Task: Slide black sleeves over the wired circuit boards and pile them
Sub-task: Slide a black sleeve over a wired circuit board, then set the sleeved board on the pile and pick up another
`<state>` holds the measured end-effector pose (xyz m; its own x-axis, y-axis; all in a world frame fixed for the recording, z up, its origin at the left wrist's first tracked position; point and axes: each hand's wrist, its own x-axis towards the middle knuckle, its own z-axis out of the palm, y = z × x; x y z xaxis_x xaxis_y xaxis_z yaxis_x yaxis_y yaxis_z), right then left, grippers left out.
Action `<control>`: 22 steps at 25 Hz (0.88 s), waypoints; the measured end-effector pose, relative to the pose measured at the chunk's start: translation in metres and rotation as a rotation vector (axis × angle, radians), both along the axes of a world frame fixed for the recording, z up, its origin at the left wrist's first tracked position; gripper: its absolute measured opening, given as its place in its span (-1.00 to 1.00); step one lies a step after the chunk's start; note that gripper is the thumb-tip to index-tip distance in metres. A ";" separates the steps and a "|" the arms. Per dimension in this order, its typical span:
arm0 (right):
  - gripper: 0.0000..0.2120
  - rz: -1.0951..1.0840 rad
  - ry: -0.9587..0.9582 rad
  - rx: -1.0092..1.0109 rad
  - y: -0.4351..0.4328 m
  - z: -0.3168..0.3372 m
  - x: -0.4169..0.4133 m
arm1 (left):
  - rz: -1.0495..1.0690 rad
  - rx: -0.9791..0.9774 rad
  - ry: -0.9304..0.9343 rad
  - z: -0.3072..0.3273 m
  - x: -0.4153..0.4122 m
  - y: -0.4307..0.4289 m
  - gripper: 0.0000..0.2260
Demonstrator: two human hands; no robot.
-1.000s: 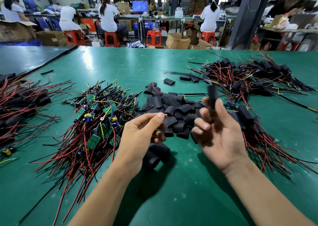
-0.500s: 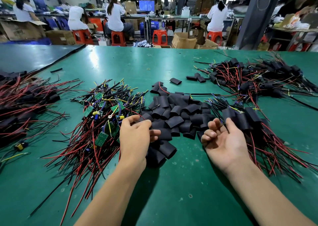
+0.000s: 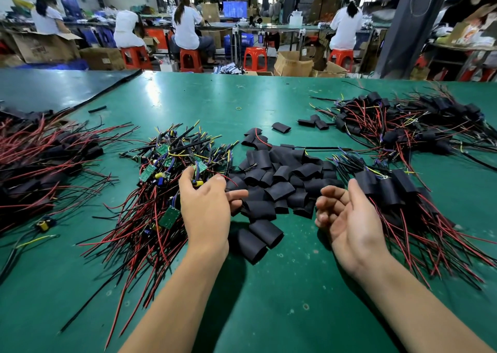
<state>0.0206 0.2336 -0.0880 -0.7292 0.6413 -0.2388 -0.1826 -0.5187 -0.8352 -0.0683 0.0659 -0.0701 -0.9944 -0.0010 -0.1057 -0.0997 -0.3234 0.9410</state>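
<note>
Left hand [image 3: 207, 210] pinches a wired circuit board [image 3: 200, 167], 9 o'clock of the black sleeves [image 3: 279, 183]; right hand [image 3: 349, 218] relaxed, empty.

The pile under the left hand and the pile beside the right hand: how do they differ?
The left pile shows bare green boards; in the right pile black sleeves cover them. The left hand touches the left pile; the right hand lies palm up, empty, beside the right pile. Both trail red and black wires.
</note>
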 end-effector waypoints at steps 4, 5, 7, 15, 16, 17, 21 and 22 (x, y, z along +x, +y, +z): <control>-0.53 0.050 -0.018 0.112 -0.007 0.000 0.001 | -0.010 -0.005 0.029 0.000 0.003 0.003 -0.65; -0.53 0.056 -0.019 0.117 -0.008 0.001 0.001 | -0.026 -0.008 0.036 -0.001 0.004 0.004 -0.68; -0.53 0.061 -0.021 0.121 -0.007 0.002 0.002 | -0.076 -0.027 0.032 -0.002 0.006 0.008 -0.72; -0.53 0.062 -0.033 0.121 -0.006 0.001 0.002 | -0.059 -0.523 0.160 -0.007 0.010 0.005 -0.74; -0.53 0.063 -0.033 0.123 -0.006 0.000 0.002 | -0.043 -0.577 0.189 -0.006 0.009 0.003 -0.77; -0.52 0.065 -0.034 0.124 -0.006 0.000 0.002 | -0.024 -0.620 0.228 -0.005 0.010 0.001 -0.79; -0.53 0.070 -0.038 0.125 -0.005 0.000 0.002 | 0.012 -0.806 0.335 -0.005 0.013 -0.002 -0.85; -0.53 0.069 -0.040 0.125 -0.005 0.000 0.002 | -0.013 -0.843 0.329 -0.006 0.013 -0.002 -0.84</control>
